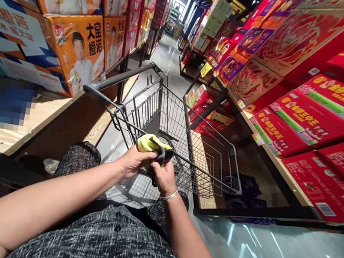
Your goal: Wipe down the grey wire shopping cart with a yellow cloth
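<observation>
A yellow and grey cloth (153,145) is bunched between both my hands, low in the middle of the view. My left hand (133,161) is closed around its yellow part from the left. My right hand (164,176), with a silver bracelet on the wrist, grips the dark grey end from below. Both hands are held over the near rim of a wire shopping cart (201,151), which is tilted in the view. The cart's black handle bar (117,80) lies up and to the left of my hands.
Orange and blue printed boxes (82,50) are stacked on wooden shelving on the left. Red gift boxes (311,121) fill slanted shelves on the right. A shiny aisle floor (167,55) runs ahead between them. A dark bundle (249,190) lies under the right shelf.
</observation>
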`<state>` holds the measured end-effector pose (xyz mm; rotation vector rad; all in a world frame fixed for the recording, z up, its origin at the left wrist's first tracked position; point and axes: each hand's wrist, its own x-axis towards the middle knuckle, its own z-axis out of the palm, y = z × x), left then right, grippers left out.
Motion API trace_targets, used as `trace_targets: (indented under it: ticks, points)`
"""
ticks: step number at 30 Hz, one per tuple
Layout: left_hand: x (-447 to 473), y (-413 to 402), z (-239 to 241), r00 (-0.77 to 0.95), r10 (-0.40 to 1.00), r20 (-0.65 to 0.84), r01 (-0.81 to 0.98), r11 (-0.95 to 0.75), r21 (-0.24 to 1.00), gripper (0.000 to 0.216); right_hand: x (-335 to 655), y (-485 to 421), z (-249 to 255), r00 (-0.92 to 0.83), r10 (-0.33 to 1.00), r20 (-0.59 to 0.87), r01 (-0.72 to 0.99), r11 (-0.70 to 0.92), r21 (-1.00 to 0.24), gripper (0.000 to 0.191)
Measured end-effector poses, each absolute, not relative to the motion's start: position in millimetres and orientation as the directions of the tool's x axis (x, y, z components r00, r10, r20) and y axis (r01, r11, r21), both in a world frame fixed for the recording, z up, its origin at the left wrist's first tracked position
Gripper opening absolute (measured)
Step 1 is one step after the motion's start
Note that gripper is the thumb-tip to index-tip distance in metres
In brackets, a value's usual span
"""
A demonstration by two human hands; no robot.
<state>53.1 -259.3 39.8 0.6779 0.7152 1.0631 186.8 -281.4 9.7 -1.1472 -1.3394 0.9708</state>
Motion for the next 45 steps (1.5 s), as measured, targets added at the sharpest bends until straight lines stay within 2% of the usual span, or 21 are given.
trace_targets:
  ticks: [1,3,5,7,9,12,13,14,16,17,18,19,21,23,26,28,34,38,42,45]
  points:
    - [53.2,-258.6,40.2,0.271,0.938,-0.217,-0.548,0.336,0.766,0.048,188.3,-283.0,13.8,0.085,0.953,0.291,0.260,0.260,-0.930,0.054]
    - [53.7,-256.8,42.8,0.175,0.946,-0.271,-0.538,0.323,0.779,0.043,191.0,-288.0,25.0,0.142,0.843,0.518,0.554,0.366,-0.748,0.074]
    - [56.2,-257.1,46.7,0.101,0.949,-0.299,-0.489,0.309,0.816,0.039,191.2,-293.1,34.3,0.032,0.709,0.704,0.711,0.480,-0.515,0.096]
    - [59.6,-261.1,50.6,0.124,0.955,-0.271,-0.461,0.297,0.836,0.037,188.9,-294.8,36.0,-0.193,0.641,0.743,0.719,0.607,-0.337,0.107]
    - [60.3,-267.4,53.2,0.225,0.946,-0.233,-0.443,0.313,0.840,0.037,187.4,-291.3,30.1,-0.353,0.626,0.695,0.661,0.693,-0.289,0.106]
    - [48.0,-271.6,56.4,0.434,0.876,-0.209,-0.342,0.376,0.861,0.039,193.7,-279.1,19.6,-0.388,0.635,0.667,0.591,0.728,-0.349,0.098]
    - [40.3,-269.5,58.6,0.498,0.849,-0.177,-0.276,0.349,0.896,0.042,197.9,-274.2,19.1,-0.387,0.631,0.673,0.579,0.734,-0.355,0.093]
    - [31.5,-265.4,61.9,0.541,0.834,-0.111,-0.207,0.260,0.943,0.045,202.4,-269.0,20.7,-0.381,0.622,0.684,0.585,0.735,-0.343,0.086]
    - [13.5,-251.6,71.5,0.568,0.817,0.096,0.013,-0.126,0.992,0.051,208.8,-257.9,29.4,-0.339,0.606,0.720,0.659,0.699,-0.278,0.070]
    - [5.7,-242.8,77.1,0.491,0.839,0.234,0.149,-0.346,0.926,0.049,209.2,-252.0,35.1,-0.312,0.611,0.728,0.720,0.652,-0.238,0.064]
    - [-0.9,-233.4,82.5,0.409,0.838,0.361,0.309,-0.499,0.810,0.047,207.1,-245.7,40.5,-0.298,0.626,0.720,0.779,0.596,-0.196,0.058]
    - [-6.1,-223.9,87.1,0.358,0.814,0.457,0.463,-0.580,0.670,0.045,202.6,-239.4,45.0,-0.306,0.654,0.692,0.824,0.546,-0.152,0.054]
    - [-12.9,-206.0,91.6,0.342,0.763,0.548,0.694,-0.599,0.400,0.042,188.1,-227.3,48.8,-0.372,0.727,0.577,0.868,0.493,-0.062,0.050]
    - [-17.2,-191.4,89.2,0.394,0.756,0.522,0.803,-0.560,0.205,0.038,173.5,-217.8,45.4,-0.424,0.779,0.462,0.879,0.477,0.003,0.050]
    - [-23.6,-177.3,78.5,0.516,0.781,0.353,0.833,-0.553,0.005,0.040,173.1,-211.9,32.2,-0.410,0.819,0.401,0.897,0.443,0.013,0.051]
    - [-28.2,-172.1,72.3,0.575,0.776,0.260,0.812,-0.580,-0.062,0.050,195.7,-214.8,22.3,-0.387,0.826,0.409,0.903,0.429,-0.013,0.047]
    - [-35.6,-162.6,65.4,0.600,0.773,0.209,0.791,-0.612,-0.008,0.046,343.9,-251.2,-5.9,-0.300,0.853,0.426,0.920,0.377,-0.107,0.041]
    - [-34.5,-156.6,62.4,0.584,0.780,0.225,0.796,-0.605,0.030,0.045,418.5,-281.4,-23.6,-0.212,0.800,0.562,0.944,0.316,-0.094,0.043]
    - [-33.5,-149.9,62.3,0.554,0.802,0.222,0.816,-0.577,0.048,0.056,393.2,-277.0,-37.5,-0.151,0.745,0.650,0.961,0.264,-0.080,0.039]
    - [-35.1,-142.0,64.5,0.547,0.809,0.213,0.833,-0.551,-0.048,0.060,324.5,-249.2,-44.5,-0.157,0.744,0.650,0.956,0.280,-0.090,0.026]
